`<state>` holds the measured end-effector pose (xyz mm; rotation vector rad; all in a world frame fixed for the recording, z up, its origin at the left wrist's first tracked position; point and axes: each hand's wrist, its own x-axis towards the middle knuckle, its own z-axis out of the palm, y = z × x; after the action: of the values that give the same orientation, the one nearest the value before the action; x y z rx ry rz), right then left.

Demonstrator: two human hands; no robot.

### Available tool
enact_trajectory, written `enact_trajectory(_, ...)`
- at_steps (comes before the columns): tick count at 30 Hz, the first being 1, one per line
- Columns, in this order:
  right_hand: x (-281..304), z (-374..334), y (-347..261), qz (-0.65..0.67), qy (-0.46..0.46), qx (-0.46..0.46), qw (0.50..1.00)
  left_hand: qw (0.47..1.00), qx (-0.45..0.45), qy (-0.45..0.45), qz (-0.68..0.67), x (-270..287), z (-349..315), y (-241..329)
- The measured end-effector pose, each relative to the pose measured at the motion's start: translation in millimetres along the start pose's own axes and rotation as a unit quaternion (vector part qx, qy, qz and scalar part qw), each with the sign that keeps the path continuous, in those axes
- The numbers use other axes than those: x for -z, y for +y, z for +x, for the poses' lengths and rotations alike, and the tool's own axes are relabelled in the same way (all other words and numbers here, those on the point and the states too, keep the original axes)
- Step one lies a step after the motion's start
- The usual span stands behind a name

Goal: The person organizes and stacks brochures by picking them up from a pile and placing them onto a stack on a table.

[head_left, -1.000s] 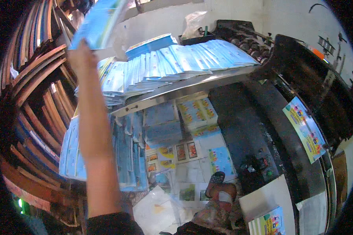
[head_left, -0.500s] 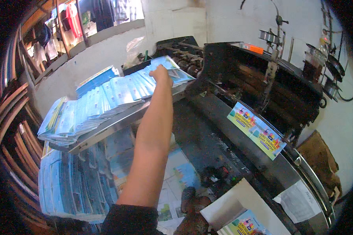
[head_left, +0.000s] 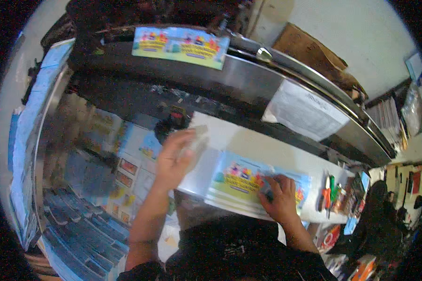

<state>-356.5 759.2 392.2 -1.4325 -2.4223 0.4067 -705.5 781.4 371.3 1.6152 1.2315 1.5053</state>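
Note:
On a white worktop [head_left: 248,140] in front of me lies a small stack of blue-and-yellow printed sheets [head_left: 239,175] with cartoon figures. My right hand [head_left: 282,199] rests over the stack's right part, its fingers curled with a small dark patch between thumb and fingers that I cannot make out. Left of the stack, my left hand [head_left: 173,161] is raised near the worktop's left edge, fingers apart and somewhat blurred. A pale smear beside its fingertips is too blurred to tell.
Beyond the worktop runs a dark machine with a metal rail [head_left: 253,75]; a joined pair of printed pieces [head_left: 180,47] and a white paper [head_left: 307,110] lie against it. Tools with red and green handles [head_left: 329,192] lie right. Blue stacked printed sheets [head_left: 79,225] stand lower left.
The view has swung right and down to the worktop. My arm reached over the fanned sheets on the left shelf before; now both hands are at the worktop and the right one is on the stack.

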Motion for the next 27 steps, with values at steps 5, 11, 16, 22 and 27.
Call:
enact_trajectory(5, 33.6, -31.8, -0.8, -0.115, -0.057, 0.009, 0.992, 0.985, 0.102, -0.053, -0.130, -103.9, -14.5, -13.2)
enact_trajectory(11, 37.6, -58.3, -5.1, -0.112, -0.066, 0.032, 0.991, 0.971, 0.163, -0.062, -0.164, -105.5, -15.1, -3.0)
enact_trajectory(16, 37.0, -52.5, 3.7, -0.088, -0.068, 0.030, 0.993, 0.972, 0.156, -0.012, -0.173, -103.7, -22.7, -2.5)
enact_trajectory(22, 28.0, -73.6, -2.5, -0.085, -0.109, 0.092, 0.986, 0.956, 0.188, 0.039, -0.223, -91.3, -39.5, -14.4)
enact_trajectory(27, 37.7, -73.0, -5.7, -0.106, -0.073, 0.022, 0.991, 0.981, 0.108, -0.153, 0.047, -66.3, -31.0, 45.2)
